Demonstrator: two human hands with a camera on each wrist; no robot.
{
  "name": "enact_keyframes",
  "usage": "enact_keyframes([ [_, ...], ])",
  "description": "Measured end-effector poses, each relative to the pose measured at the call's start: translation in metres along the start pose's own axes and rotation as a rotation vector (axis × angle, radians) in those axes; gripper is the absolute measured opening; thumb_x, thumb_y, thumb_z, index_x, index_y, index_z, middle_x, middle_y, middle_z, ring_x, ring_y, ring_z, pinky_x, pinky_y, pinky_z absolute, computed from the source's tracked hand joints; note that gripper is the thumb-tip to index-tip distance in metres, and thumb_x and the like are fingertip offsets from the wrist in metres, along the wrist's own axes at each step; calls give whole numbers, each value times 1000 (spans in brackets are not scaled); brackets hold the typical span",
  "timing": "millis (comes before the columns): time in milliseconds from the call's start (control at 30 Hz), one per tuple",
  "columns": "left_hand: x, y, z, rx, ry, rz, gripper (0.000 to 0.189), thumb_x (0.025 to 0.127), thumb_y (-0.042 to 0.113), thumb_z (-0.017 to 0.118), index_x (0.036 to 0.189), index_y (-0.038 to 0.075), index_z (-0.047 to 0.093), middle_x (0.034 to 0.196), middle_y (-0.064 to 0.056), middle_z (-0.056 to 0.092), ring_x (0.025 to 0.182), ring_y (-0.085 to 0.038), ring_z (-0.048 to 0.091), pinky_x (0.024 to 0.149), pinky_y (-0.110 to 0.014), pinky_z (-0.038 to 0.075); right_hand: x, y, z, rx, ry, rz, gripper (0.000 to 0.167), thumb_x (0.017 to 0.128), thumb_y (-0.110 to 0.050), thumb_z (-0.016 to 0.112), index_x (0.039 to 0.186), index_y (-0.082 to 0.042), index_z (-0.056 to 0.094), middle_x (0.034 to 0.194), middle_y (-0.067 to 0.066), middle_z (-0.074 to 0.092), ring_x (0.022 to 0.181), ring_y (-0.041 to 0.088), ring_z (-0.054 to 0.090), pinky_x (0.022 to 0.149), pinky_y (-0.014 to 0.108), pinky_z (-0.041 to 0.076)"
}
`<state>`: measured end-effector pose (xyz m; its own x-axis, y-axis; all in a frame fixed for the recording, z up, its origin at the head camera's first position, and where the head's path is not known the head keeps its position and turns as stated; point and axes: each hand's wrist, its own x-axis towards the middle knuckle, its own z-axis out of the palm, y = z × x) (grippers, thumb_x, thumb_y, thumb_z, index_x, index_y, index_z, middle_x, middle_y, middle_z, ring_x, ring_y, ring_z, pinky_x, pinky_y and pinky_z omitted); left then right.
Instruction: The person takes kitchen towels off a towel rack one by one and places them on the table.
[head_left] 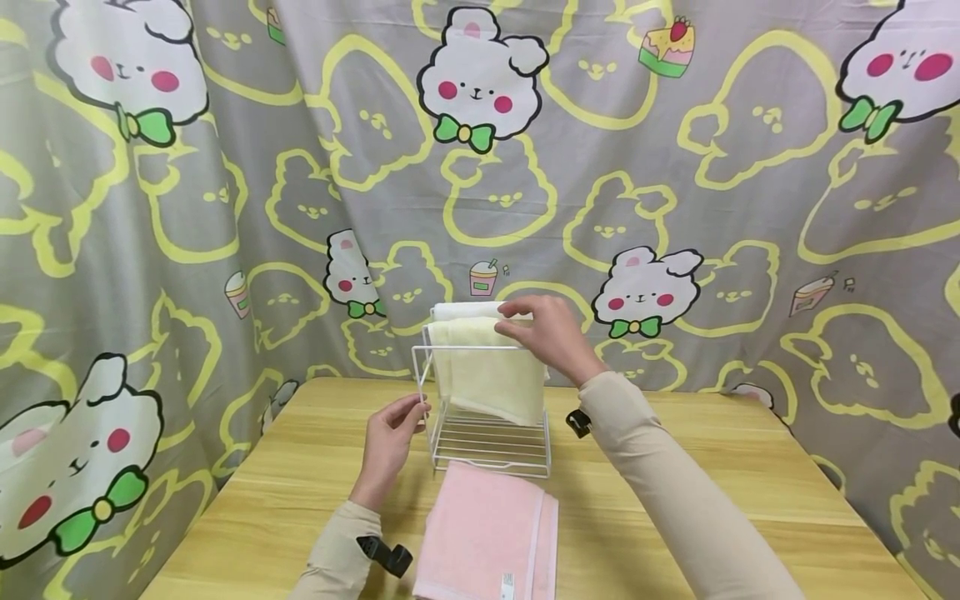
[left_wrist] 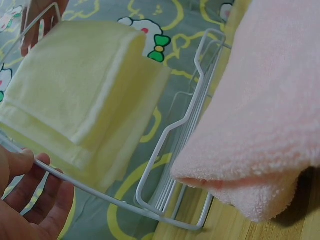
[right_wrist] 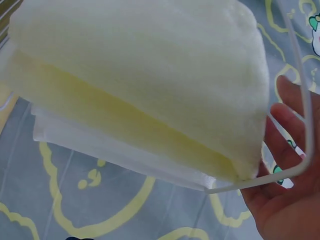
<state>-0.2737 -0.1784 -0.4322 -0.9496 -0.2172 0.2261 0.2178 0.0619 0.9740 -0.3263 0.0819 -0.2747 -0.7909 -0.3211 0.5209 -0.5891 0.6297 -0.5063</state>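
A white wire rack (head_left: 490, 464) stands on the table, with a folded yellow towel (head_left: 495, 375) draped over one of its upper bars. Behind it hangs a white towel (head_left: 467, 309), mostly hidden. My left hand (head_left: 390, 446) pinches the rack's left side wire between thumb and fingers; the left wrist view shows this hand (left_wrist: 37, 200) close by. At the top right of the yellow towel is my right hand (head_left: 551, 333), its fingers loosely bent. In the right wrist view, that hand (right_wrist: 290, 165) lies beside the towel's upper edge, fingertips partly hidden, with no grip visible.
A folded pink towel (head_left: 483, 533) with a small label lies in front of the rack, close to its front edge. The wooden table (head_left: 675, 500) extends to both sides. A patterned grey curtain (head_left: 480, 217) hangs behind and around the table.
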Motion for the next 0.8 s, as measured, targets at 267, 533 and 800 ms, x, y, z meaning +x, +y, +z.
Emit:
enact_keyframes([
  [267, 0, -1, 1, -1, 5, 0, 24, 98, 6, 68, 120, -3, 71, 118, -20, 72, 94, -11, 69, 84, -26, 63, 5, 1, 2, -2, -81, 40, 33, 94, -33, 77, 119, -12, 76, 116, 6, 76, 114, 27, 67, 96, 44, 57],
  [533, -1, -1, 1, -23, 25, 7, 24, 96, 7, 71, 117, -4, 73, 111, -12, 76, 89, -8, 69, 82, -28, 63, 11, -1, 3, -21, -136, 67, 34, 93, -32, 77, 120, -11, 75, 119, 8, 75, 113, 27, 68, 98, 43, 57],
  [800, -1, 0, 1, -39, 28, 15, 24, 96, 6, 72, 117, -5, 73, 109, -11, 76, 89, -10, 70, 82, -30, 64, 13, -2, 5, -21, -162, 76, 34, 93, -31, 77, 121, -12, 75, 119, 6, 75, 115, 25, 68, 99, 41, 57],
])
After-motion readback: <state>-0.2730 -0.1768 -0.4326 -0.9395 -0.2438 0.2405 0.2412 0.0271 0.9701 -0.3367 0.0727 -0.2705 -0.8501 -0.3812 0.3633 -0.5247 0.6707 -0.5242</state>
